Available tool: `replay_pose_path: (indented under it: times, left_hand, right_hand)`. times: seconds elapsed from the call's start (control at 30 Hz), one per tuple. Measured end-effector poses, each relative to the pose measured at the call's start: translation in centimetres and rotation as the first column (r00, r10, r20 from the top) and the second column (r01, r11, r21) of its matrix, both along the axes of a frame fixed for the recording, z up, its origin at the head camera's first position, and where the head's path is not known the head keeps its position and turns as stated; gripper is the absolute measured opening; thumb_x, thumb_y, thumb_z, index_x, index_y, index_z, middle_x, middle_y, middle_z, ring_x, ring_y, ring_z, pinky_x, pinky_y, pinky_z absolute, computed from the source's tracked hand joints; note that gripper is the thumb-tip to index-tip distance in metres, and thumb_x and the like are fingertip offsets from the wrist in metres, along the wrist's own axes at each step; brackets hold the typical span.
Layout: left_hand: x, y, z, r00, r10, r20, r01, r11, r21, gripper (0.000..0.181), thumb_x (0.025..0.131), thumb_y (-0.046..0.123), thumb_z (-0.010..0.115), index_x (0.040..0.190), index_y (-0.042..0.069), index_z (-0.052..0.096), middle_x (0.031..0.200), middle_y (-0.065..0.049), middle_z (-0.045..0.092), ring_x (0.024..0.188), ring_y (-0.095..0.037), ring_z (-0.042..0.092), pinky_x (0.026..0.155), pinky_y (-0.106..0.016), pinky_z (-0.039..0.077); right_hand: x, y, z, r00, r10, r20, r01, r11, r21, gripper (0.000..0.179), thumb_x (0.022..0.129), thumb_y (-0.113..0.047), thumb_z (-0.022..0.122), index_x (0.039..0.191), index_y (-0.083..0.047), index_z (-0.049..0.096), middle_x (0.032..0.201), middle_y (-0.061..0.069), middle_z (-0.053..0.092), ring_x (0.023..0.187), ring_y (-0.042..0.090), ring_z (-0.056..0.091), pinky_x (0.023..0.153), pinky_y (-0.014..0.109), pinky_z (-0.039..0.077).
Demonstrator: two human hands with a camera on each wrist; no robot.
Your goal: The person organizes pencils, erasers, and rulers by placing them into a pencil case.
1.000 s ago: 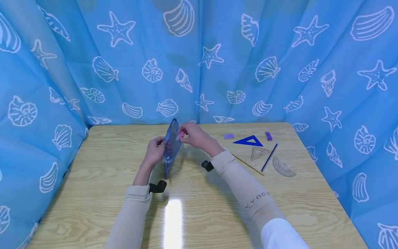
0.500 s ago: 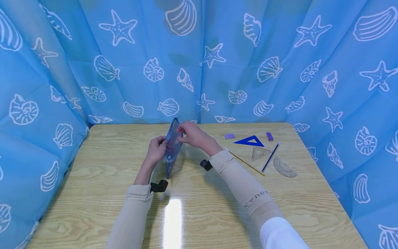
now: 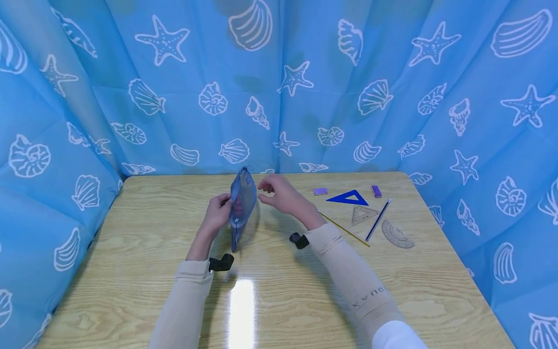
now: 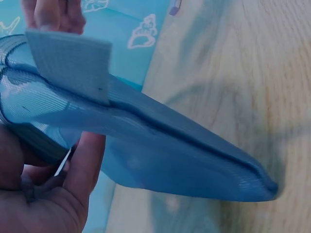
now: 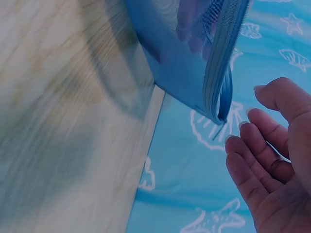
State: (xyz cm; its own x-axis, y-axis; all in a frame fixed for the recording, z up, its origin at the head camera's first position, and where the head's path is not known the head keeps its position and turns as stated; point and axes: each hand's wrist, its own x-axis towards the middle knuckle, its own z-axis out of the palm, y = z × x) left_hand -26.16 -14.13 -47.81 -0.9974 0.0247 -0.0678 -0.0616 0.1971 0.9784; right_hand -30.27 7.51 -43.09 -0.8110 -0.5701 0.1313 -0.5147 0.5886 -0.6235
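Observation:
A blue mesh zip pouch (image 3: 247,196) stands on edge, its zipped mouth gaping toward the right. My left hand (image 3: 216,212) grips the pouch's left side; in the left wrist view, fingers (image 4: 87,162) of that hand press against the mesh below a fabric tab (image 4: 73,63). Just right of the mouth is my right hand (image 3: 285,195), its fingers loosely bent, holding nothing and apart from the pouch. In the right wrist view, the left hand's fingers show faintly through the pouch (image 5: 177,68). What lies at the bottom of the pouch is hidden.
Right of my hands lie two purple erasers (image 3: 320,191), a blue set square (image 3: 337,198), a small clear set square (image 3: 363,214), a yellow pencil (image 3: 344,228), a dark pencil (image 3: 378,220) and a clear protractor (image 3: 397,236). A blue shell-patterned curtain (image 3: 322,106) borders the table.
A small pink thing pinched in my right hand at the pouch's mouth is out of sight now. The right hand has drawn back rightward with its fingers apart; the left hand keeps its hold.

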Motion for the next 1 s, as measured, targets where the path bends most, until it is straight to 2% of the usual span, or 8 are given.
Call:
replay_pose_path:
  times: [0.13, 0.3, 0.43, 0.53, 0.73, 0.87, 1.0]
  left_hand:
    - [-0.1, 0.1, -0.7, 1.0, -0.022, 0.021, 0.021, 0.997, 0.07, 0.036, 0.11, 0.006, 0.034, 0.13, -0.014, 0.056, 0.122, -0.03, 0.062, 0.102, -0.027, 0.069, 0.092, -0.034, 0.057]
    - [-0.3, 0.1, -1.7, 0.998, -0.05, 0.029, 0.047, 0.992, 0.115, 0.037, 0.11, 0.006, 0.034, 0.136, -0.014, 0.052, 0.123, -0.027, 0.061, 0.097, -0.017, 0.064, 0.08, -0.022, 0.053]
    - [-0.4, 0.1, -2.3, 0.997, -0.063, 0.051, 0.053, 0.984, 0.168, 0.038, 0.11, 0.007, 0.034, 0.139, -0.013, 0.049, 0.125, -0.026, 0.059, 0.095, -0.013, 0.061, 0.076, -0.019, 0.051]
    - [-0.5, 0.1, -2.8, 0.996, -0.067, 0.066, 0.053, 0.981, 0.184, 0.039, 0.111, 0.008, 0.034, 0.14, -0.012, 0.049, 0.131, -0.028, 0.058, 0.1, -0.013, 0.063, 0.081, -0.019, 0.053]
    - [-0.5, -0.1, -3.4, 0.994, -0.078, 0.075, 0.062, 0.98, 0.191, 0.04, 0.111, 0.009, 0.032, 0.143, -0.01, 0.048, 0.142, -0.028, 0.054, 0.116, -0.022, 0.063, 0.09, -0.023, 0.053]
    - [-0.6, -0.1, -3.6, 0.994, -0.086, 0.074, 0.068, 0.973, 0.22, 0.039, 0.111, 0.008, 0.033, 0.141, -0.011, 0.048, 0.14, -0.029, 0.055, 0.112, -0.019, 0.064, 0.092, -0.024, 0.053]
    - [-0.6, -0.1, -3.7, 0.992, -0.109, 0.068, 0.092, 0.973, 0.21, 0.036, 0.109, 0.002, 0.036, 0.138, -0.013, 0.051, 0.132, -0.031, 0.059, 0.105, -0.016, 0.067, 0.09, -0.026, 0.055]
  right_hand:
    - [1.2, 2.0, -0.6, 0.998, -0.053, 0.016, 0.053, 0.998, -0.019, 0.024, 0.1, -0.015, 0.065, 0.117, 0.001, 0.067, 0.109, 0.013, 0.065, 0.099, 0.026, 0.06, 0.09, 0.04, 0.052]
    - [2.6, 4.9, -1.5, 0.993, -0.114, 0.025, 0.115, 0.993, -0.041, 0.019, 0.1, -0.015, 0.065, 0.114, -0.002, 0.068, 0.107, 0.01, 0.066, 0.097, 0.022, 0.061, 0.089, 0.038, 0.054]
    - [3.8, 7.0, -2.1, 0.989, -0.144, 0.031, 0.145, 0.988, -0.058, 0.017, 0.1, -0.013, 0.065, 0.113, -0.002, 0.069, 0.106, 0.01, 0.067, 0.097, 0.023, 0.063, 0.089, 0.039, 0.054]
    - [4.6, 8.5, -2.7, 0.987, -0.158, 0.031, 0.159, 0.986, -0.057, 0.019, 0.1, -0.011, 0.064, 0.113, 0.001, 0.068, 0.106, 0.012, 0.068, 0.096, 0.024, 0.064, 0.088, 0.04, 0.055]
    - [5.9, 10.7, -4.3, 0.982, -0.19, 0.015, 0.19, 0.98, -0.059, 0.021, 0.099, -0.009, 0.065, 0.115, 0.005, 0.067, 0.106, 0.013, 0.067, 0.096, 0.025, 0.063, 0.087, 0.042, 0.055]
    - [6.9, 11.9, -4.9, 0.975, -0.218, 0.04, 0.22, 0.974, -0.045, 0.024, 0.099, -0.01, 0.065, 0.117, 0.005, 0.066, 0.109, 0.015, 0.067, 0.099, 0.027, 0.063, 0.09, 0.045, 0.055]
    - [7.7, 12.8, -5.5, 0.968, -0.242, 0.073, 0.244, 0.97, -0.019, 0.026, 0.098, -0.011, 0.067, 0.118, 0.005, 0.066, 0.111, 0.015, 0.067, 0.102, 0.028, 0.064, 0.093, 0.046, 0.055]
